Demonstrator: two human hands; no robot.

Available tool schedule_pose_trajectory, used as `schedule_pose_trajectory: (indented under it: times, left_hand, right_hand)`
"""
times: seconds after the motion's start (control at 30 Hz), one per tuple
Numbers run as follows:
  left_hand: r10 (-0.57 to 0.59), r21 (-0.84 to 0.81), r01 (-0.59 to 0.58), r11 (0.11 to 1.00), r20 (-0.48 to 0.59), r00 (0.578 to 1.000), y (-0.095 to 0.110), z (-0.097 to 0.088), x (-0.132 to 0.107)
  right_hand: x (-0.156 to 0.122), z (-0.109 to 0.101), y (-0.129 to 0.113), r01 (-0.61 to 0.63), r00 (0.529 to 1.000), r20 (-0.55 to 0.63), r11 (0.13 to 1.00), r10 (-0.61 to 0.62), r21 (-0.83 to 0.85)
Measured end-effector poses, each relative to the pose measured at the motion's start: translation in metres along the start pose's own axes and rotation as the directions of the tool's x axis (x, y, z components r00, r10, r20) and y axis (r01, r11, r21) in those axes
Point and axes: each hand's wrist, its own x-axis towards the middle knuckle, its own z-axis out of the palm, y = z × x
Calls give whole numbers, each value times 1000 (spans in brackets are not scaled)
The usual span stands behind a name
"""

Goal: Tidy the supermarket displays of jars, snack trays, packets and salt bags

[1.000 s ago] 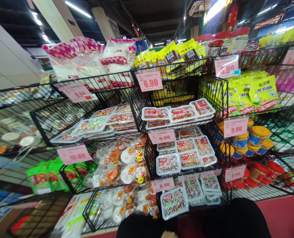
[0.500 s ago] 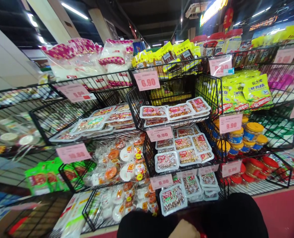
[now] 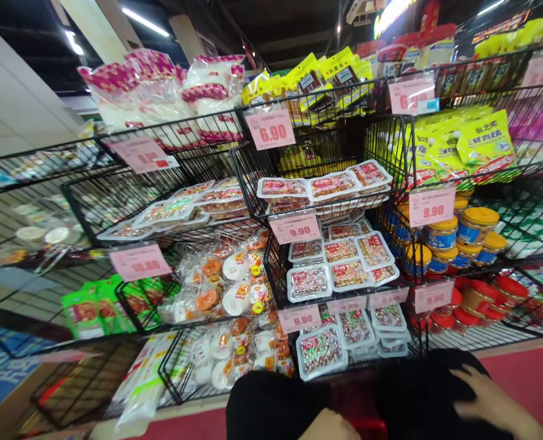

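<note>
At the bottom edge shows part of my left hand (image 3: pixel 329 426), low between my black-clad knees and beside a red object (image 3: pixel 367 428), perhaps a stool's edge. Its fingers are hidden. My right hand (image 3: pixel 485 394) rests on or just over my right knee (image 3: pixel 418 391), fingers spread and slightly blurred, holding nothing. Nearest in front of the knees, white trays of wrapped snacks (image 3: pixel 321 352) lie in the lowest basket. More such trays (image 3: pixel 345 273) fill the basket above, with another layer (image 3: pixel 329 185) higher up.
Black wire racks (image 3: pixel 278 315) span the view. They hold round packs (image 3: pixel 235 297), green bags (image 3: pixel 85 311), yellow bags (image 3: pixel 485 146), yellow-lidded jars (image 3: pixel 477 224) and red-lidded jars (image 3: pixel 480 296). Pink price cards (image 3: pixel 271 129) hang along the edges. A red base (image 3: pixel 523 373) runs below.
My right hand has come into view at the right knee. The shelves sit slightly higher in the picture as the view tilts down. My left hand has shifted slightly lower and left.
</note>
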Motion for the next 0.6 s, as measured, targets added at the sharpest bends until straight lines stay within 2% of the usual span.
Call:
schedule_pose_trajectory:
  times: [0.03,0.07,0.13,0.17,0.23,0.3,0.37,0.43,0.47,0.5,0.53,0.6]
  left_hand:
    - [5,7,-5,1000,-44,999,-1,-4,-3]
    - [-12,13,14,1000,-109,994,-2,-10,-4]
    - [-94,7,100,995,-288,953,-5,-27,-2]
    - [-142,-11,149,989,-387,911,-7,-39,2]
    - [-173,-50,179,983,-590,788,-14,-67,13]
    - [-119,-44,131,990,-762,636,-21,-101,26]
    - [-53,0,104,995,-862,504,-31,-138,40]
    - [-26,56,179,982,-904,427,-41,-176,54]
    - [-41,73,263,962,-914,405,-46,-194,61]
    - [-66,93,364,927,-913,403,-52,-210,68]
    - [-103,114,466,877,-904,415,-57,-224,75]
    - [-186,161,610,776,-865,466,-69,-247,88]
  right_hand:
    - [16,1,-1,35,999,14,999,-35,-4]
    - [30,4,-3,5,1000,26,999,-4,-34]
    - [49,12,-3,-160,987,-26,978,158,-132]
    - [54,17,-2,-246,969,-75,955,236,-169]
    - [58,28,2,-360,925,-194,917,327,-174]
    - [59,36,8,-417,886,-271,902,376,-114]
    - [61,40,12,-445,865,-289,893,410,-65]
    - [65,40,12,-431,875,-271,901,401,-58]
    - [68,39,10,-409,887,-263,910,379,-68]
    - [71,38,8,-382,900,-258,921,350,-83]
    - [74,37,6,-357,912,-253,929,325,-96]
    - [78,35,3,-319,927,-246,941,284,-115]
